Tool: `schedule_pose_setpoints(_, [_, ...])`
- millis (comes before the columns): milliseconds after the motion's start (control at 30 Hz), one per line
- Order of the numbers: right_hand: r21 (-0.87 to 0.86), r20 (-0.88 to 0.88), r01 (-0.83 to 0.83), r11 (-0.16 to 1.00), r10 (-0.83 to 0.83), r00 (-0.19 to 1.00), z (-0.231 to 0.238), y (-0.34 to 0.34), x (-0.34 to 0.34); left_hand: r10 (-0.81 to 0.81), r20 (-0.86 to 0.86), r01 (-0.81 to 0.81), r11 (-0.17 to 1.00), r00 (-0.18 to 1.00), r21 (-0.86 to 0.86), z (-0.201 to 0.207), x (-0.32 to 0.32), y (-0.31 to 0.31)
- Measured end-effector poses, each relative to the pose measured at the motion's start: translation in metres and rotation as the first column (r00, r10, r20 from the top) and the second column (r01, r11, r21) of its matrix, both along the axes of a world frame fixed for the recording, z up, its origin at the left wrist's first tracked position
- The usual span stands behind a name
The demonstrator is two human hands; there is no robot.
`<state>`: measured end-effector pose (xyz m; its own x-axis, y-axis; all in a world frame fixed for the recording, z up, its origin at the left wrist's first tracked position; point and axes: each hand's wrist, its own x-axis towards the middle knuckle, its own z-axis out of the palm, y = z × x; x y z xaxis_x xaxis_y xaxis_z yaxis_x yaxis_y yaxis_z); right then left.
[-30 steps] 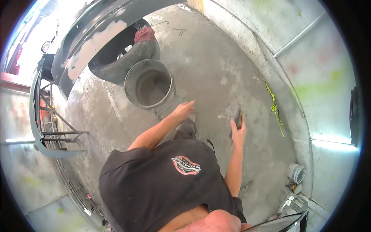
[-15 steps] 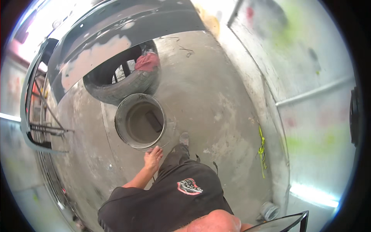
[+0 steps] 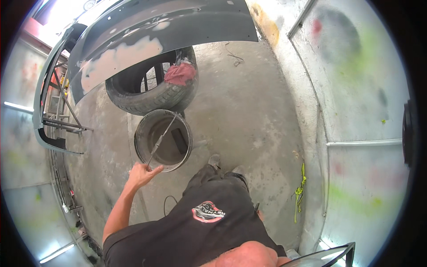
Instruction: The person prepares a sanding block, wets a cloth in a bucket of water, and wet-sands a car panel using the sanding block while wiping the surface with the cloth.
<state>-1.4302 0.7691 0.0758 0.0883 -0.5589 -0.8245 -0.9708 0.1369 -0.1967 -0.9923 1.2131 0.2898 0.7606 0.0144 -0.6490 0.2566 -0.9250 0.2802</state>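
A round bucket [image 3: 141,141] stands on the floor in front of me, against a tyre. Murky greyish liquid and a dark rectangular block [image 3: 179,141] show inside it. The wire bucket handle [image 3: 159,141] is raised across the opening. My left hand [image 3: 142,174] is at the near left rim, its fingers curled round the near end of that handle and the thumb reaching along the rim. Of my right hand [image 3: 260,216] only a sliver of skin shows beside my right hip; its fingers are hidden.
The tyre [image 3: 151,101] lies beyond the bucket with a red cloth [image 3: 180,74] on it. Above it extends a grey car body panel [image 3: 133,44] with pale filler patches. A metal stand [image 3: 66,122] is at left. A yellow-green cord [image 3: 300,193] lies by the right wall.
The bucket handle has come up from the near rim to lie across the opening. My left hand has moved left, and its fingers have closed. My view has shifted slightly.
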Motion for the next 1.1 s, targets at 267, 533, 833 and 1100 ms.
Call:
schedule_pose_setpoints(267, [-0.107, 0.080, -0.021, 0.994, 0.030, 0.996, -0.042, -0.110, 0.031, 0.227, 0.117, -0.146, 0.868, 0.967, -0.474, 0.002, 0.048, -0.064])
schedule_pose_setpoints(533, [-0.092, 0.114, 0.031, 0.995, -0.020, 0.993, -0.054, -0.252, 0.046, 0.191, 0.199, -0.153, 0.969, 0.961, -0.192, 0.023, 0.036, -0.152])
schedule_pose_setpoints(833, [-0.034, 0.241, 0.035, 0.999, -0.025, 0.970, -0.071, -0.459, 0.108, 0.495, 0.206, -0.440, 0.859, 0.844, -0.264, 0.056, 0.033, -0.278])
schedule_pose_setpoints(1100, [-0.274, 0.383, -0.365, 0.890, 0.449, 0.807, -0.054, -0.614, 0.398, 0.602, 0.023, -0.571, 0.768, 0.798, -0.291, 0.016, 0.055, -0.366])
